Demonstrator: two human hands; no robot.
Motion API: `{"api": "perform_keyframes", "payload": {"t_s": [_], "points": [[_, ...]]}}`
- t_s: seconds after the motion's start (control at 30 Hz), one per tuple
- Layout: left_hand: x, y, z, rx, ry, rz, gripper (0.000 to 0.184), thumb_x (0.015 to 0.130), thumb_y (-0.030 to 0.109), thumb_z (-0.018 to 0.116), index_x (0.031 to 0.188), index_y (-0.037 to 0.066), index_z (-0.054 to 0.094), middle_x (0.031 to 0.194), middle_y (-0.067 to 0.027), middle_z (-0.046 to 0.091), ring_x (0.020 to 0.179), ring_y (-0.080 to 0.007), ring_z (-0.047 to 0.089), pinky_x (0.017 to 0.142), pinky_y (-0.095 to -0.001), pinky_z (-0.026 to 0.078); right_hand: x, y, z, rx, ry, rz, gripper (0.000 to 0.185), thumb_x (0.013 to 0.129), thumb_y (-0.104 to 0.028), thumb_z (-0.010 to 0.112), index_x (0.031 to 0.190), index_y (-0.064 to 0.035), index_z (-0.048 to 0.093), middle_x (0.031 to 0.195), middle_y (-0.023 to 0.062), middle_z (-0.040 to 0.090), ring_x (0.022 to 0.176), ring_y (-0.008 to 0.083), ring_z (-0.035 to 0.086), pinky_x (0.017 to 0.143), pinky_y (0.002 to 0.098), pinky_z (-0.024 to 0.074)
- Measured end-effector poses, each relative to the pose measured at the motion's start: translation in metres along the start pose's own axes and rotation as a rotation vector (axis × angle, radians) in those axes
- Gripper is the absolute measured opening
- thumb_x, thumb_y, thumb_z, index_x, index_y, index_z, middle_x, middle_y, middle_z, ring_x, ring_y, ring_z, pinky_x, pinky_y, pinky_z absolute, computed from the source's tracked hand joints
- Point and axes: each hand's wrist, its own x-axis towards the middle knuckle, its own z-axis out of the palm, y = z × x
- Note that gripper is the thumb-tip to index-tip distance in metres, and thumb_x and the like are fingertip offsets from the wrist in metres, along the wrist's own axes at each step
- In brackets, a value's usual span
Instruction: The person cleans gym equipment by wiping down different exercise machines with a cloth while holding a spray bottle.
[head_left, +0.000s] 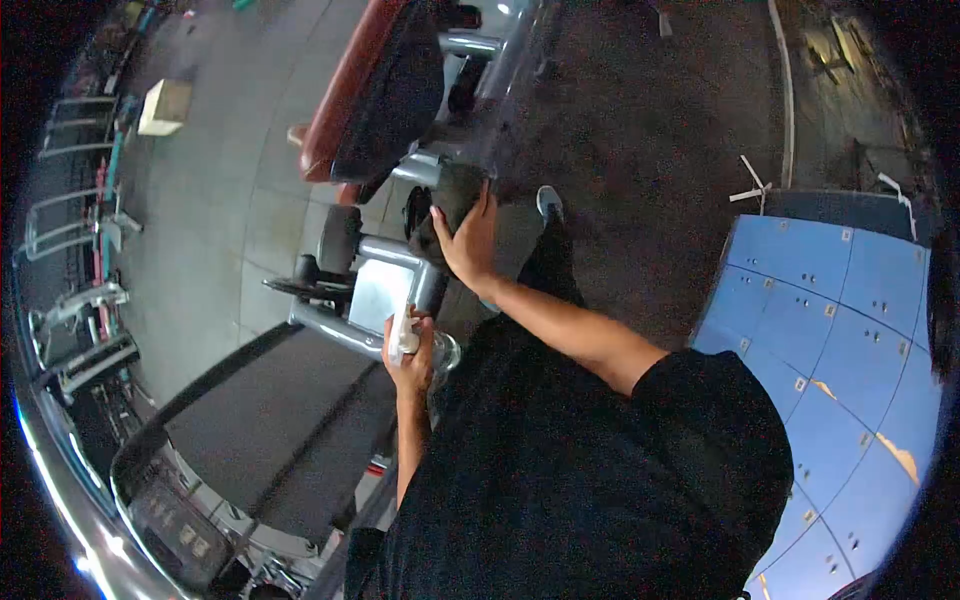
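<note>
My left hand (408, 362) is closed around a spray bottle with a white trigger head (402, 338). The bottle's clear body shows at the right of the fist, beside a grey metal frame. Farther forward, my right hand (470, 240) curls over a dark, olive-tinted cloth (458, 192), thumb on one side and fingers on the other. That cloth rests against the grey tube frame (390, 248) of an exercise machine. The machine's padded seat (385, 100), black with a red-brown edge, sits just beyond the hands. Whatever lies under the cloth is hidden.
Blue lockers (820, 300) stand at the right. A large dark padded panel (290, 430) lies at the lower left. More metal gym frames (75, 225) line the left side, and a pale box (165, 107) sits on the tiled floor. My shoe (549, 203) shows ahead.
</note>
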Motion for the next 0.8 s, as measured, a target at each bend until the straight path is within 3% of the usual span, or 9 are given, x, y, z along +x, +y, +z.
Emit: {"api": "perform_keyframes", "payload": {"t_s": [0.1,0.17,0.27,0.33,0.37,0.43,0.57,0.67,0.8], "points": [[0.019,-0.013,0.016,-0.221,0.013,-0.003,0.031,0.092,0.014,0.074,0.117,0.000,0.063,0.092,-0.0049,0.072,0.079,-0.0109,0.063,0.072,-0.0264,0.051,0.023,0.008,0.013,-0.040,0.059,-0.071,0.098,0.092,-0.045,0.067,0.145,0.0227,0.019,0.142,0.0450,0.031,0.133,0.0560,0.035,0.115,0.0563,0.0278],[0.025,-0.015,0.023,-0.241,-0.023,-0.018,0.031,0.093,0.016,0.074,0.117,0.000,0.063,0.092,-0.0049,0.071,0.079,-0.0104,0.062,0.072,-0.0260,0.051,0.063,0.007,0.021,-0.274,0.170,-0.154,0.095,0.094,-0.042,0.065,0.144,0.0254,0.019,0.142,0.0455,0.031,0.133,0.0558,0.035,0.115,0.0552,0.0290],[0.052,0.001,0.036,-0.231,-0.046,-0.036,0.030,0.092,0.015,0.074,0.116,0.000,0.064,0.095,-0.0065,0.071,0.081,-0.0104,0.062,0.073,-0.0256,0.051,0.156,0.007,0.030,-0.253,0.254,0.111,0.090,0.094,-0.047,0.064,0.137,0.0246,0.030,0.134,0.0440,0.043,0.124,0.0520,0.048,0.106,0.0515,0.0416],[0.060,-0.004,0.041,-0.192,-0.046,-0.002,0.030,0.092,0.015,0.074,0.116,0.000,0.064,0.095,-0.0064,0.071,0.081,-0.0104,0.062,0.073,-0.0256,0.050,0.209,0.025,0.039,-0.359,0.265,0.209,0.084,0.090,-0.054,0.066,0.125,0.0194,0.043,0.122,0.0378,0.055,0.112,0.0475,0.060,0.096,0.0493,0.0504],[0.065,-0.007,0.044,-0.158,-0.053,0.024,0.030,0.092,0.015,0.074,0.116,-0.001,0.064,0.095,-0.0064,0.071,0.081,-0.0103,0.062,0.074,-0.0255,0.050,0.230,0.032,0.042,-0.354,0.269,0.213,0.084,0.090,-0.054,0.066,0.125,0.0194,0.043,0.122,0.0378,0.055,0.112,0.0475,0.060,0.096,0.0493,0.0504],[0.077,0.005,0.045,-0.219,-0.055,-0.002,0.031,0.091,0.014,0.074,0.116,-0.001,0.064,0.096,-0.0061,0.071,0.083,-0.0104,0.062,0.075,-0.0254,0.050,0.266,0.038,0.045,-0.430,0.283,0.271,0.081,0.090,-0.059,0.061,0.117,0.0179,0.055,0.101,0.0254,0.066,0.100,0.0401,0.065,0.092,0.0444,0.0518],[0.102,-0.014,0.059,-0.298,-0.064,-0.066,0.029,0.091,0.009,0.073,0.117,-0.001,0.063,0.098,-0.0061,0.071,0.084,-0.0109,0.063,0.076,-0.0255,0.050,0.309,0.058,0.062,-0.508,0.357,0.249,0.081,0.087,-0.062,0.063,0.111,0.0153,0.056,0.097,0.0227,0.067,0.090,0.0387,0.068,0.081,0.0437,0.0562],[0.122,-0.023,0.071,-0.232,-0.114,0.115,0.030,0.090,0.007,0.073,0.117,0.000,0.063,0.097,-0.0079,0.072,0.086,-0.0136,0.066,0.076,-0.0280,0.052,0.342,0.057,0.054,-0.491,0.400,0.181,0.079,0.084,-0.060,0.067,0.110,0.0144,0.058,0.097,0.0231,0.068,0.089,0.0381,0.069,0.078,0.0452,0.0576],[0.147,0.021,0.086,-0.288,-0.104,0.087,0.030,0.090,0.006,0.073,0.117,-0.001,0.063,0.097,-0.0092,0.073,0.083,-0.0143,0.068,0.072,-0.0276,0.053,0.405,0.069,0.046,-0.542,0.313,0.139,0.077,0.084,-0.059,0.069,0.109,0.0131,0.060,0.096,0.0251,0.069,0.087,0.0390,0.070,0.078,0.0471,0.0577]]}}
